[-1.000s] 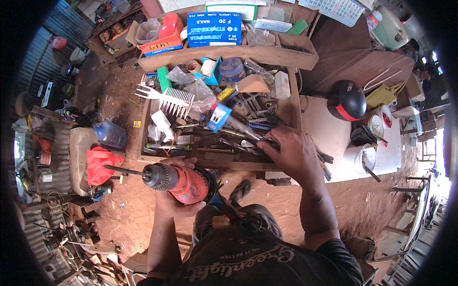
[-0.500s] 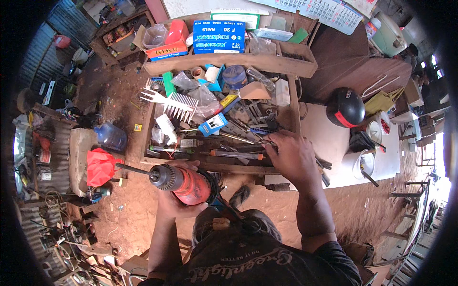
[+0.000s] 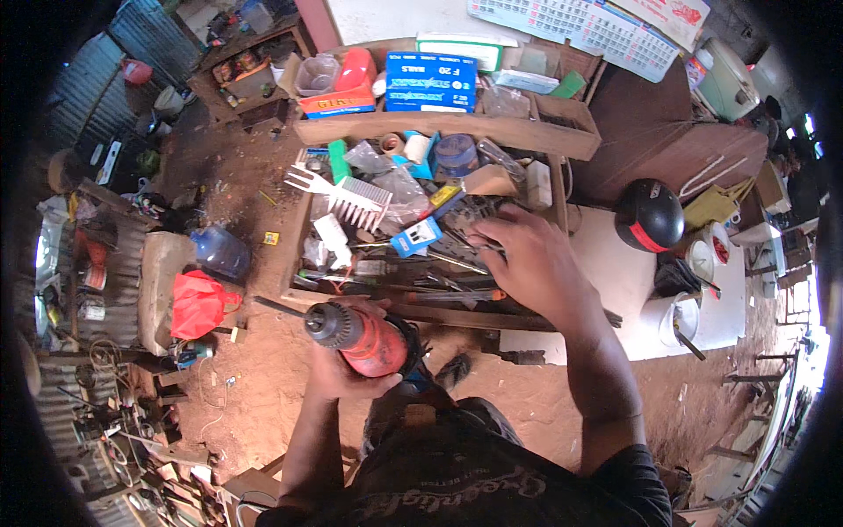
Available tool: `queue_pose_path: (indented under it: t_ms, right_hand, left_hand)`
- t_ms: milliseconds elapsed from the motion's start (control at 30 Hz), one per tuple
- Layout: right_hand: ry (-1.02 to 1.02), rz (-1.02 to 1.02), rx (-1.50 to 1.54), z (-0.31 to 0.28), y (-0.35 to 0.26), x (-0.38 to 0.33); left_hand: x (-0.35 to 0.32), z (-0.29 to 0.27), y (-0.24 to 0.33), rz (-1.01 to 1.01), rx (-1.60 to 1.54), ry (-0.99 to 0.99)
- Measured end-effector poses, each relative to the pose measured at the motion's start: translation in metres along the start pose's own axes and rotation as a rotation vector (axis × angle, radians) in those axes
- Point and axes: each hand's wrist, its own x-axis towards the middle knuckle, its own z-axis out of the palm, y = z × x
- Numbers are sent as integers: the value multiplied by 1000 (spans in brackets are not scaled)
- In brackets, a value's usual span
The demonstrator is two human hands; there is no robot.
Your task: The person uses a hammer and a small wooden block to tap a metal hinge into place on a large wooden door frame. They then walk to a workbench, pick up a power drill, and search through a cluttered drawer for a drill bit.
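Observation:
My left hand (image 3: pixel 332 376) is wrapped round a red power drill (image 3: pixel 378 347). Its dark chuck (image 3: pixel 332 325) carries a long drill bit (image 3: pixel 279 306) that points left. Over the right side of a wooden tray (image 3: pixel 562 198) crammed with small hardware, my right hand (image 3: pixel 531 263) reaches down with fingers bent and apart; no held thing shows. Beneath those fingertips lie dark metal pieces, partly hidden. Close by are a small blue packet (image 3: pixel 416 236), a white wide-toothed comb (image 3: pixel 360 202) and a thin orange-tipped tool (image 3: pixel 457 296).
A wooden shelf (image 3: pixel 439 127) behind the tray bears a blue box (image 3: pixel 430 81) and a red-orange box (image 3: pixel 338 104). On the white board at right sit a black helmet (image 3: pixel 650 215) and a white bucket (image 3: pixel 667 321). A red bag (image 3: pixel 200 303) and a blue water jug (image 3: pixel 219 253) stand at left.
My right hand has lifted and moved farther into the tray, its fingers spreading more. The drill stays in my left hand. The whole view has shifted slightly.

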Motion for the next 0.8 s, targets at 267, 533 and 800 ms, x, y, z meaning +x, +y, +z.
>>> queue_pose_path:
  t_ms: [267, 533, 800]
  right_hand:
    - [-355, -155, -197, 47, -26, 44]
    - [-99, -35, -192, 2, -5, 40]
    - [-80, 99, -167, 4, -2, 57]
  left_hand:
    - [2, -3, -6, 63, -95, -24]
    - [3, -7, -17, 129, -104, -57]
    - [2, -11, -17, 149, -18, -56]
